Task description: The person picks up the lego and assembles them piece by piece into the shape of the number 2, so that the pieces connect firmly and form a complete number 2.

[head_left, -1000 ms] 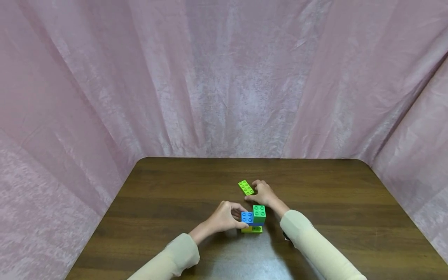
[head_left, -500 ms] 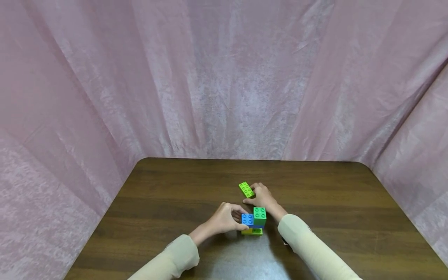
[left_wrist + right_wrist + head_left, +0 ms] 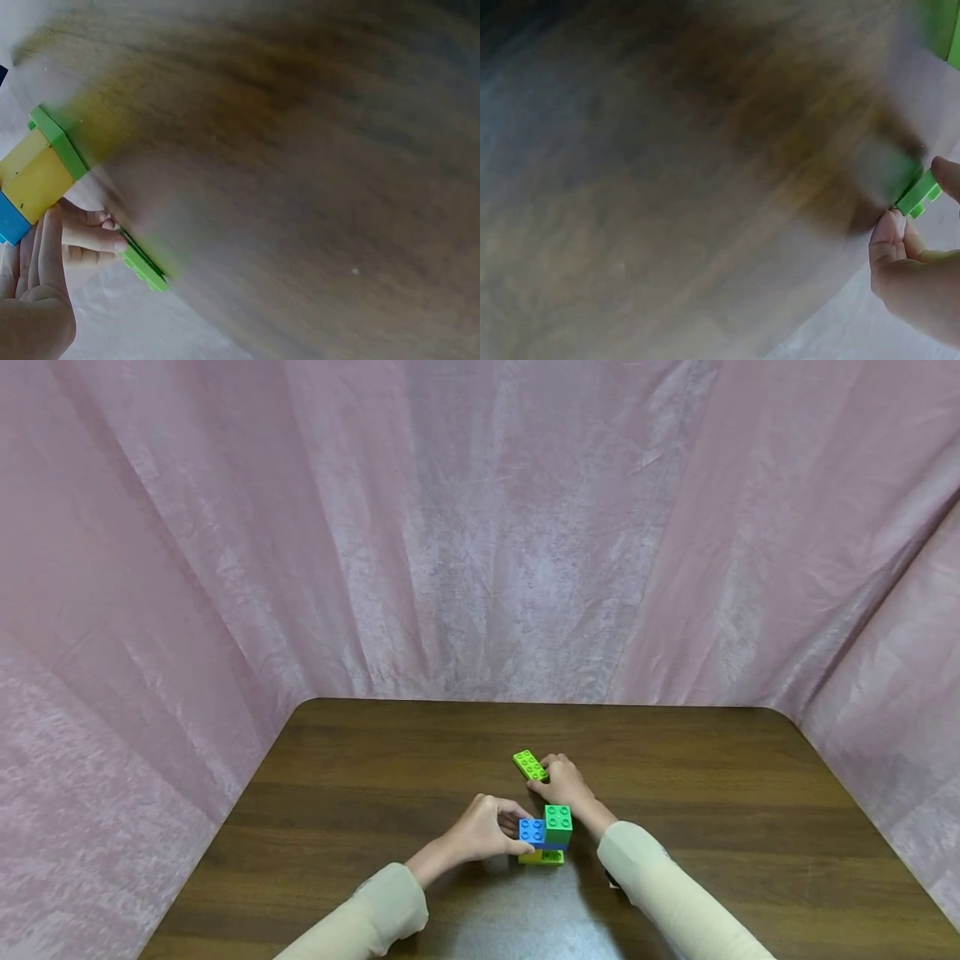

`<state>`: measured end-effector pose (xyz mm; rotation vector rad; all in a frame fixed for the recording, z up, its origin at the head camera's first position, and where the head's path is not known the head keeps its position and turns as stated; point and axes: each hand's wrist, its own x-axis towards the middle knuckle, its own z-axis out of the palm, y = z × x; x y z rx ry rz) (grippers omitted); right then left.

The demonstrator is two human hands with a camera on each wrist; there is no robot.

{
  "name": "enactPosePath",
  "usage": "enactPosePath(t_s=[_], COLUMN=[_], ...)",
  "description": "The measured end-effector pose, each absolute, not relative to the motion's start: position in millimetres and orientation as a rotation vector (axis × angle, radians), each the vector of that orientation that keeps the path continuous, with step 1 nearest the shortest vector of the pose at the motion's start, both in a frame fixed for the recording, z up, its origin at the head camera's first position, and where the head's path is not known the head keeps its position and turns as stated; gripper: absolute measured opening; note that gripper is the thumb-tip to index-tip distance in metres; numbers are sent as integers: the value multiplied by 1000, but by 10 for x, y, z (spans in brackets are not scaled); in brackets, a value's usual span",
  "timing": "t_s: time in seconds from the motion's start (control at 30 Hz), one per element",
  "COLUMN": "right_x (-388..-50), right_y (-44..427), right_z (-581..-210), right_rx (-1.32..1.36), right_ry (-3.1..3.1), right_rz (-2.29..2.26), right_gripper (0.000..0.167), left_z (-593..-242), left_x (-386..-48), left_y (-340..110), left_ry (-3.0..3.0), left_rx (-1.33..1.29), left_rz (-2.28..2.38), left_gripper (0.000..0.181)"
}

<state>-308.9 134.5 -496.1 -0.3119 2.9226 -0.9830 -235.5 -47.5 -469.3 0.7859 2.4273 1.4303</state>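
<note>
A small stack of toy building bricks (image 3: pixel 532 830) stands on the table, with a blue brick and a taller green brick (image 3: pixel 558 823) on top. Lower down are a yellow brick (image 3: pixel 37 174) and a lime green base plate (image 3: pixel 552 857). My left hand (image 3: pixel 483 831) grips the stack from its left side, thumb in front and fingers behind. Beyond the stack, my right hand (image 3: pixel 567 783) pinches the near right end of a flat lime green brick (image 3: pixel 529 764) between thumb and fingers. This brick's studs face up in the head view, and it lies at a slant on the table.
The brown wooden table (image 3: pixel 375 760) has rounded far corners. Pink curtains (image 3: pixel 480 527) hang behind it and along both sides. The right forearm passes close to the right of the stack.
My right thumb and fingers have closed in on the flat lime green brick and now pinch it. My left hand has kept its grip on the stack.
</note>
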Motion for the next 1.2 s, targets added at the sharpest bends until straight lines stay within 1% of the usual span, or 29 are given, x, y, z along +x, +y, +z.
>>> enactPosePath(t_s=[0.23,0.53,0.83,1.2], right_x=[-3080,-3082,-2991,-2837], right_y=[1413,1535,1610,1627], right_z=[-4908,-4876,-4885,-4642], right_rx=[-259,-195,-126,-104], right_ry=[2953,3004,2940,2922], right_rz=[-973,-1126,-1228,-1480], right_gripper=[43,40,39,32], left_z=[-4714,-4718,-4740,-4725], left_x=[-2362,-2368,-2375,-2352], left_y=[-478,-487,-475,-471], left_ry=[2435,2448,2452,2469], left_rx=[785,778,775,798], left_rz=[1422,1409,1419,1426], left_gripper=[29,31,31,32])
